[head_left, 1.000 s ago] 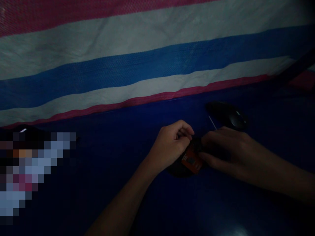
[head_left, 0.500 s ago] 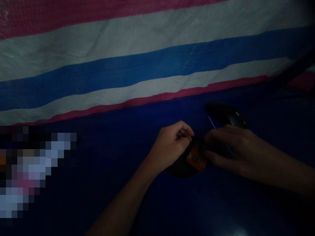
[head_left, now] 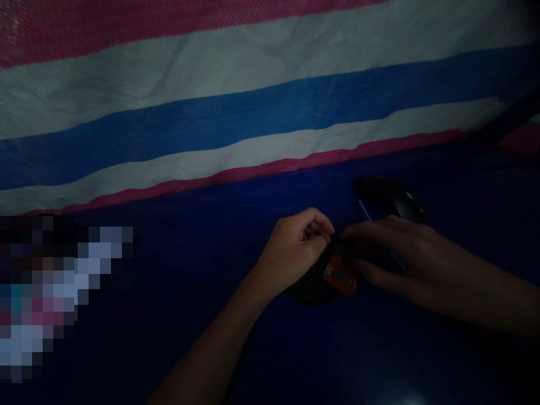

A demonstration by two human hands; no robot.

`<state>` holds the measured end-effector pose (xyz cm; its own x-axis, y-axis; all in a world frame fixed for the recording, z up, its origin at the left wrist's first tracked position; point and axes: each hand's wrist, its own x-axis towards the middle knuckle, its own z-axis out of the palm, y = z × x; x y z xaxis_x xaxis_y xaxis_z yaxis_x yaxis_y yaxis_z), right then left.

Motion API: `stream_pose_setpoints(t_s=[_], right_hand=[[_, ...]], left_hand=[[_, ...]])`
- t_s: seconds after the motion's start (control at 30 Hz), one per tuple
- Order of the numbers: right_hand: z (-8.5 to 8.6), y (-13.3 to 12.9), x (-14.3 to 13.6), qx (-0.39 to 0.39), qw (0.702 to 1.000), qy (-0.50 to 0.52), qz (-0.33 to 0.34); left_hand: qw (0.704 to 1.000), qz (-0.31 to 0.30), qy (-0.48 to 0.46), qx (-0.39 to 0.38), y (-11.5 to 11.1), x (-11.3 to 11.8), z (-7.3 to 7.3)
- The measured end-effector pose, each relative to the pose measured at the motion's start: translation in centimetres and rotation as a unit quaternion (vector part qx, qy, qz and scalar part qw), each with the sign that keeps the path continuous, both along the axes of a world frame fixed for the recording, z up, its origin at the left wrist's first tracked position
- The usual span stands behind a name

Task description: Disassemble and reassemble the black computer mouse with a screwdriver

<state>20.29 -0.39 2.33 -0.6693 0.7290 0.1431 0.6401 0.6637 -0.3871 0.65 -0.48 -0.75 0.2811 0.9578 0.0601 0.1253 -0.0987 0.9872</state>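
Note:
My left hand [head_left: 297, 250] has its fingers curled together at the upper left edge of a dark rounded shell [head_left: 314, 289]; what they grip is too dark to make out. An orange-brown circuit board [head_left: 341, 275] lies tilted over the right part of this shell. From the right, my right hand [head_left: 390, 253] reaches to the board's upper right, thumb and fingers apart around a dark area where any held part is hidden. Behind its fingers shows a thin light rod [head_left: 365, 210]. A black glossy mouse-shaped cover [head_left: 392, 197] rests just beyond my right hand.
The blue work surface [head_left: 202, 236] lies under everything. A sheet [head_left: 236, 118] striped in red, white and blue rises behind it. A pixelated area covers the left side. A dark diagonal bar [head_left: 510, 118] stands at the upper right.
The fingers of my right hand have moved slightly left, towards my left hand. The circuit board has shifted a little to the right. My left hand is almost still.

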Motion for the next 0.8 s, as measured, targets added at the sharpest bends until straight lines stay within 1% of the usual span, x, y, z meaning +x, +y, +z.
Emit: stream_pose_setpoints(t_s=[0.13,0.43,0.6,0.8], right_hand=[[0.17,0.14,-0.16,-0.036,0.999,-0.016,0.036],[-0.02,0.07,-0.26,-0.060,0.998,-0.009,0.032],[-0.11,-0.01,-0.39,-0.049,0.999,-0.001,0.010],[-0.11,-0.05,-0.34,-0.032,0.999,0.005,0.007]], left_hand=[[1.000,-0.002,-0.002,-0.002,-0.06,-0.03,0.03],[1.000,-0.004,-0.010,-0.004,0.01,0.04,-0.07],[1.000,-0.005,-0.006,-0.004,-0.04,-0.01,-0.10],[1.000,-0.005,-0.002,-0.002,0.00,-0.06,-0.07]])
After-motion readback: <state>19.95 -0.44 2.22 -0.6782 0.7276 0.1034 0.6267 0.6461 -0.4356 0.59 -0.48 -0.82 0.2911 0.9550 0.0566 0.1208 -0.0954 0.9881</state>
